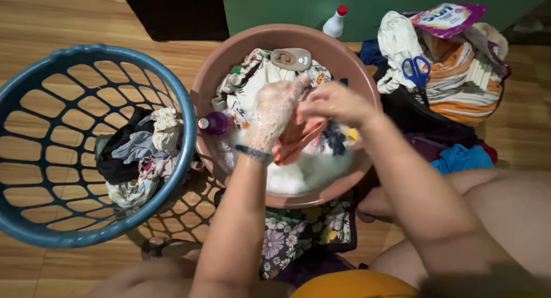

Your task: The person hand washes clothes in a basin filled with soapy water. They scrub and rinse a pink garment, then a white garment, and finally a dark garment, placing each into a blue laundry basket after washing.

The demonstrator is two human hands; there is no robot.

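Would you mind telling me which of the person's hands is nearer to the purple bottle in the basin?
Left. The soapy left hand is just right of the purple bottle; the right hand lies farther right, beyond the left.

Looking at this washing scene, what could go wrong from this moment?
1. The purple bottle rests on the rim of the brown basin; a bump from the soapy left hand might knock it off.
2. The suds lie close to the near rim and might splash onto the wooden floor.
3. The blue scissors lie loose on the clothes pile.
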